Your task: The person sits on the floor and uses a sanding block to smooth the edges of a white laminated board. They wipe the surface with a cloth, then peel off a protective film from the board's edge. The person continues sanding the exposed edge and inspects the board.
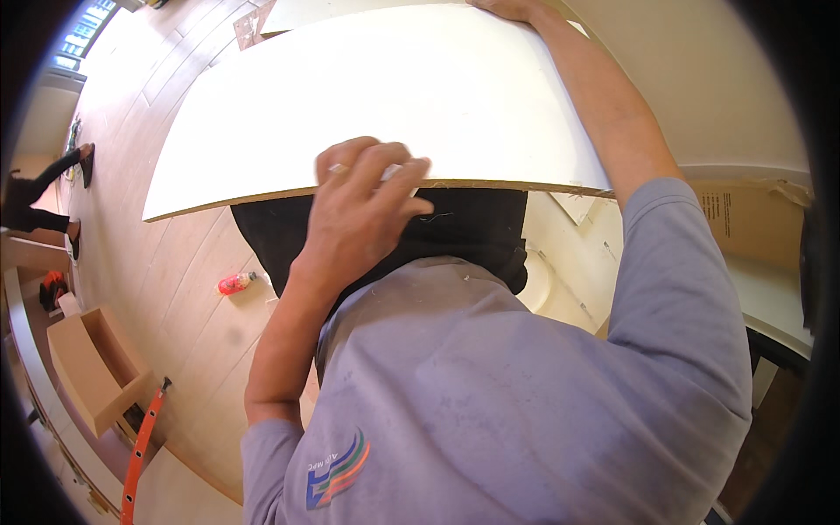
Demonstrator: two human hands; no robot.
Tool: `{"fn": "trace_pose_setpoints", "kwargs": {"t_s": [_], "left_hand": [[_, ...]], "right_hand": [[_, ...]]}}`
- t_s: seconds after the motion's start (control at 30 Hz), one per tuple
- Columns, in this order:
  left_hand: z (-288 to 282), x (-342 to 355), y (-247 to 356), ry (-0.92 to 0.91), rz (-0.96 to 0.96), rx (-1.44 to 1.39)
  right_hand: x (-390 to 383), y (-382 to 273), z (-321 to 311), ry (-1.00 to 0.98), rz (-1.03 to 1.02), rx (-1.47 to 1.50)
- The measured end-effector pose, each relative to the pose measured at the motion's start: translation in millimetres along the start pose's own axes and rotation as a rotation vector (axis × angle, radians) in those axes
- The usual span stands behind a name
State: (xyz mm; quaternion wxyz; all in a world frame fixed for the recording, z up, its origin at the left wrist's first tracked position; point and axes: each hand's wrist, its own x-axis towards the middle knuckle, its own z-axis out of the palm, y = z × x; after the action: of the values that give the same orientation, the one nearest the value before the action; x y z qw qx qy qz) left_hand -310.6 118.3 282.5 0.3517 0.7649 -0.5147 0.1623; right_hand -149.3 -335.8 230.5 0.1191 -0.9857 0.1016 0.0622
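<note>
While white board (376, 96) is in front, over blk trousers (464, 219), R hand (507, 7) is at its far edge, grip unclear; L hand (360, 197) curls at near edge, can't tell if clamped on sth.

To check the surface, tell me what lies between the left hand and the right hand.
The head view shows only the white panel between the left hand and right hand, with nothing visible lying on that stretch.

Glare bleaches the white panel (376, 96); the left hand (359, 192) is slightly blurred; fisheye distortion bends the periphery.
</note>
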Motion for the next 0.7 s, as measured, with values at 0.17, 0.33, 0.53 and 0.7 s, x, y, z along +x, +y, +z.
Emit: {"fn": "trace_pose_setpoints", "kwargs": {"t_s": [0.17,0.33,0.53,0.7], "left_hand": [[25,3,-12,-0.044,0.186,-0.125],[26,15,7,-0.114,0.180,-0.166],[44,20,48,-0.163,0.308,-0.345],[71,82,78,-0.156,0.223,-0.157]], "right_hand": [[-3,0,-1,0.009,0.004,0.011],[-11,7,0,0.009,0.016,0.028],[-7,5,-2,0.008,0.006,0.010],[-5,-11,-5,0.002,-0.014,-0.010]]}}
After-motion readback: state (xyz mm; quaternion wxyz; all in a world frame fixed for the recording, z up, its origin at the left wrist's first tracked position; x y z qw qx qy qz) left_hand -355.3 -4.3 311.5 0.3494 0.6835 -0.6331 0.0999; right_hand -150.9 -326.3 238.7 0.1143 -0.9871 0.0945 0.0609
